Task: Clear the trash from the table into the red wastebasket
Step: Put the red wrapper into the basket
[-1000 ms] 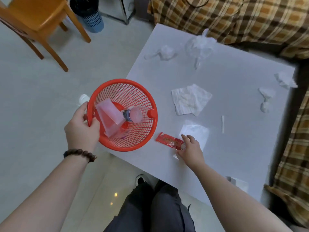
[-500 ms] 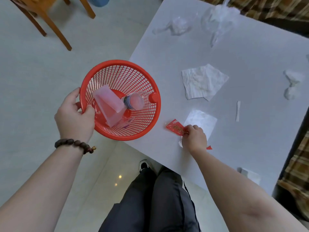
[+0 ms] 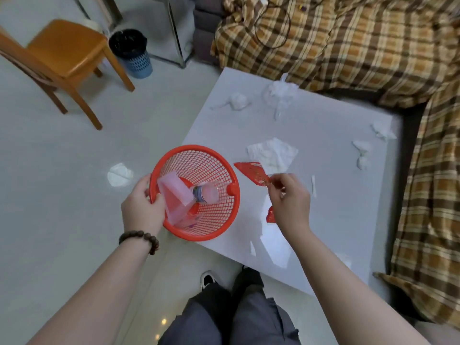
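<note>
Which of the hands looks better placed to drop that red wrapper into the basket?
The right hand. It already pinches the red foil wrapper in the air just beside the red mesh wastebasket. The left hand is busy gripping the basket's rim, holding it at the white table edge.

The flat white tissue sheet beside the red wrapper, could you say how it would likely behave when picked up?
The flat tissue looks thin and creased, so it would probably flop and crumple. It seems very light and may drift if dropped.
</note>
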`<state>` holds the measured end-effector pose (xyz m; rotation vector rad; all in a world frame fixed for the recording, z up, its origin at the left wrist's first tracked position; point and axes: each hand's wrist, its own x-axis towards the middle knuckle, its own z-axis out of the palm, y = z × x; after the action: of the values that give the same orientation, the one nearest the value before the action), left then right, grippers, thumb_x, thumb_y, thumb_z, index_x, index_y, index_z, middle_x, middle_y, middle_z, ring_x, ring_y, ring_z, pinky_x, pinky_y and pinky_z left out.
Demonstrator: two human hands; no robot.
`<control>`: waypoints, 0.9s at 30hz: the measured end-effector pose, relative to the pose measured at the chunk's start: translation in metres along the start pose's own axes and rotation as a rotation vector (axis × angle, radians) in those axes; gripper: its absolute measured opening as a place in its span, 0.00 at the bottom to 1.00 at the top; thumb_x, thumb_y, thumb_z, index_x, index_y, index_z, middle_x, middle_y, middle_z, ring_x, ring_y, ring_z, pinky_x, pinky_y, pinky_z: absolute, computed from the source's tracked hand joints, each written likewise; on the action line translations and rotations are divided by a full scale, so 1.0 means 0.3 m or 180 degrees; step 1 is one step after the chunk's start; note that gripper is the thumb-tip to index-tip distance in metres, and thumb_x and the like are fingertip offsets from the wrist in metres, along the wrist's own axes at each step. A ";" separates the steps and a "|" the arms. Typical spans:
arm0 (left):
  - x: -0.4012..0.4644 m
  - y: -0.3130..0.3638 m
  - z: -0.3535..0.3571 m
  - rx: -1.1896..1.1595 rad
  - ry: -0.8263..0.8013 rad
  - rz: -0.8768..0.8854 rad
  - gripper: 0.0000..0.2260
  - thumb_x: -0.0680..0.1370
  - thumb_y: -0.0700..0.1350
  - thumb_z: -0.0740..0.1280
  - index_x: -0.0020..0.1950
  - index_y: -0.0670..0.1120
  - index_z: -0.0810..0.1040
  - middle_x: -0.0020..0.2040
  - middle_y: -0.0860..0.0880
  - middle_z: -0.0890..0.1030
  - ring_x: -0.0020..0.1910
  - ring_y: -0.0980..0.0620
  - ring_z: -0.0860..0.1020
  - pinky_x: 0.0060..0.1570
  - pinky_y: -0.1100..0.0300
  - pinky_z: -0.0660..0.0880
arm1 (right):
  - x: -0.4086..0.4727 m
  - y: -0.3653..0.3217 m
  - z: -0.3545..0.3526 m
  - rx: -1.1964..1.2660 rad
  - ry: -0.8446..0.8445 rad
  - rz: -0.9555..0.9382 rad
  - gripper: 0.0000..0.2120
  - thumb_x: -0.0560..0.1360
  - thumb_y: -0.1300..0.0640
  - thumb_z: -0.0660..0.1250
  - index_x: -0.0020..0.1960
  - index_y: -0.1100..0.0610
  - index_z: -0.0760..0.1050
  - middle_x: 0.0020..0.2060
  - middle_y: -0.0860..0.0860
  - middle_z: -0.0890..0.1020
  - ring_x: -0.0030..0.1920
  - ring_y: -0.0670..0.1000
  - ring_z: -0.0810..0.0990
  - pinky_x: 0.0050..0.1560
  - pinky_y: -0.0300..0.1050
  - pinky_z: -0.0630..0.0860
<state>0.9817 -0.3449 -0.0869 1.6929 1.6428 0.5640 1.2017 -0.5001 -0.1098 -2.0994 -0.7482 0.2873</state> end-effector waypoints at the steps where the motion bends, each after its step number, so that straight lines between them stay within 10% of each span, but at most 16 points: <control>1: -0.013 0.015 -0.003 -0.0028 -0.0057 0.0045 0.18 0.75 0.40 0.66 0.64 0.51 0.79 0.46 0.47 0.84 0.46 0.44 0.83 0.52 0.50 0.79 | 0.009 -0.049 -0.005 -0.0082 -0.0003 -0.0274 0.02 0.73 0.63 0.68 0.42 0.58 0.78 0.40 0.51 0.79 0.41 0.52 0.76 0.39 0.41 0.69; 10: -0.130 0.131 -0.035 -0.0407 -0.0446 0.0374 0.17 0.77 0.40 0.66 0.64 0.51 0.79 0.45 0.55 0.84 0.46 0.51 0.83 0.50 0.52 0.81 | 0.048 -0.273 0.109 -0.1776 -0.0976 -0.1493 0.08 0.64 0.66 0.69 0.43 0.62 0.76 0.42 0.58 0.79 0.45 0.61 0.75 0.44 0.55 0.71; 19: -0.118 0.142 -0.065 -0.0512 -0.0576 0.0497 0.18 0.76 0.38 0.67 0.65 0.51 0.79 0.44 0.55 0.84 0.42 0.58 0.82 0.48 0.55 0.80 | 0.003 -0.270 0.140 -0.1881 -0.1142 -0.1061 0.21 0.76 0.56 0.62 0.68 0.57 0.68 0.61 0.54 0.76 0.62 0.57 0.71 0.63 0.53 0.69; 27: -0.087 0.138 -0.003 -0.0441 -0.0757 0.0472 0.18 0.76 0.38 0.67 0.64 0.51 0.79 0.40 0.60 0.80 0.38 0.66 0.77 0.37 0.69 0.71 | -0.083 -0.224 0.029 -0.1487 -0.0806 -0.0928 0.26 0.75 0.50 0.64 0.71 0.58 0.65 0.70 0.56 0.70 0.71 0.57 0.64 0.73 0.51 0.59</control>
<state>1.0065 -0.3682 -0.0518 1.7163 1.2899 0.5128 1.1508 -0.4794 -0.0629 -2.3673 -1.3651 0.2350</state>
